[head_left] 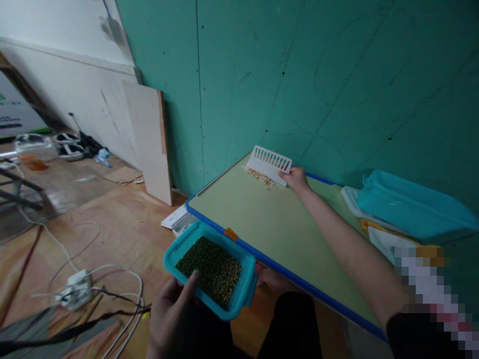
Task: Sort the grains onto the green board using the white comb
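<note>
My left hand (pixel 175 304) grips the near rim of a turquoise plastic tray (pixel 171 259), thumb over the edge. Green beans (pixel 204 259) fill most of the tray, with paler tan beans (pixel 232 274) at its right end. The tray is held just below the table's blue edge. At the far side of the pale green tabletop (pixel 269 224), my right hand (pixel 297 179) pinches the right end of a white slotted plastic scraper (pixel 267 164). It stands on its long edge behind a strip of scattered yellowish kernels (pixel 260 177).
A larger turquoise bin (pixel 407 204) sits at the table's right, beside a white lid (pixel 350 199) and an orange-edged item. A green wall (pixel 262 75) borders the table's far side. On the floor lie a power strip (pixel 77 289) and cables; a board (pixel 149 139) leans at the wall.
</note>
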A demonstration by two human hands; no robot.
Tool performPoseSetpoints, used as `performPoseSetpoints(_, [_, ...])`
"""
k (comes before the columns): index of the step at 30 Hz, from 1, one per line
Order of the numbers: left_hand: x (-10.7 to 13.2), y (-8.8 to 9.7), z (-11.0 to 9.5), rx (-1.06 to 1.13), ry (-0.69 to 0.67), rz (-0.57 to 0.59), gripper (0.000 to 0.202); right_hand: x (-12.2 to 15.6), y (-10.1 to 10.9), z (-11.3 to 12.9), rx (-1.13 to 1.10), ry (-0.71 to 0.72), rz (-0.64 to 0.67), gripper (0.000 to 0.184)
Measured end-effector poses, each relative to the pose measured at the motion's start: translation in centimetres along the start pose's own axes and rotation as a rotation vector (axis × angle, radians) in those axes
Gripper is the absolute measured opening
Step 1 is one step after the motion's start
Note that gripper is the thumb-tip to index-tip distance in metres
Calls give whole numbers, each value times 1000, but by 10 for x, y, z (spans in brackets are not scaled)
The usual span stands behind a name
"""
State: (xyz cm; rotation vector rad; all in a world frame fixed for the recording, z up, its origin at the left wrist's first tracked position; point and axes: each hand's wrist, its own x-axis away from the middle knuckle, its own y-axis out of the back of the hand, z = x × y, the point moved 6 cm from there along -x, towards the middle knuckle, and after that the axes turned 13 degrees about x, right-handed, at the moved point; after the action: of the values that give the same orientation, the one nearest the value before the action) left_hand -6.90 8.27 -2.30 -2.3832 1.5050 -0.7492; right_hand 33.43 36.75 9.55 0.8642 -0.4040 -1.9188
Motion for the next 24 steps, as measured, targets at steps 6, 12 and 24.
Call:
performPoseSetpoints(6, [2, -3, 7, 25, 31, 1, 43, -7, -12, 4, -109, -4, 72, 16])
performPoseSetpoints(12, [-1, 0, 11, 12, 41, 19, 44, -3, -13, 11, -209, -38, 147, 22])
performPoseSetpoints(24, [1, -6, 8, 2, 33, 6, 48, 1, -10, 13, -193, -66, 109, 16])
